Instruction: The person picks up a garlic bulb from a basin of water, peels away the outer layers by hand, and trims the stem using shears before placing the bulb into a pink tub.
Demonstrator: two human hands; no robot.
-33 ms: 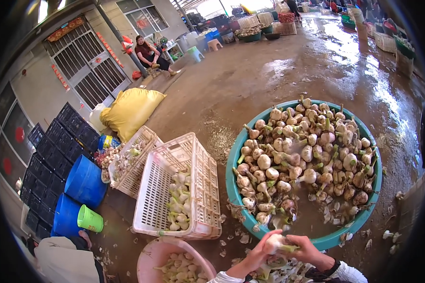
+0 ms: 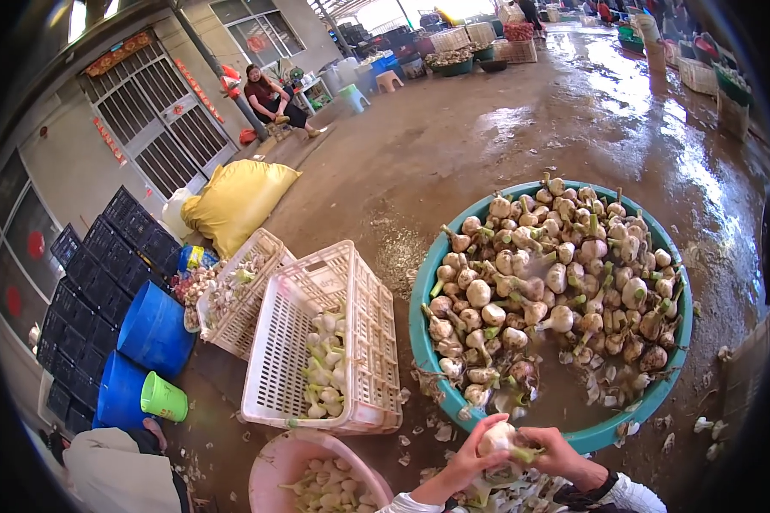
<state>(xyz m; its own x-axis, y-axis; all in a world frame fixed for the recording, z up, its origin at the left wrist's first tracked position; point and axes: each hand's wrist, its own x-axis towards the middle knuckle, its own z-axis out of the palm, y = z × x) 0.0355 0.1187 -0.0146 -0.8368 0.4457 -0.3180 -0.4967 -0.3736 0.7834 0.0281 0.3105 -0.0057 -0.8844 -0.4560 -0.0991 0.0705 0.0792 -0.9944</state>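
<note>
My left hand is closed around a pale garlic bulb, just over the near rim of the wide teal tub. Pinched at the bulb's stem end is my right hand, its fingers curled round the green stalk. The tub holds many unpeeled garlic bulbs with short stems, partly in murky water. Below my hands lies a heap of garlic skins, partly hidden by my arms. At lower left, a pink basin contains cleaner white garlic.
Left of the tub stands a white plastic crate with peeled garlic along one side; another crate sits behind it. Blue buckets, a green pail and a yellow sack are farther left. A seated person is by the wall.
The garlic bulb has turned slightly between my hands, showing more of its round side. My left fingers have shifted a little around it. All else stays put.
</note>
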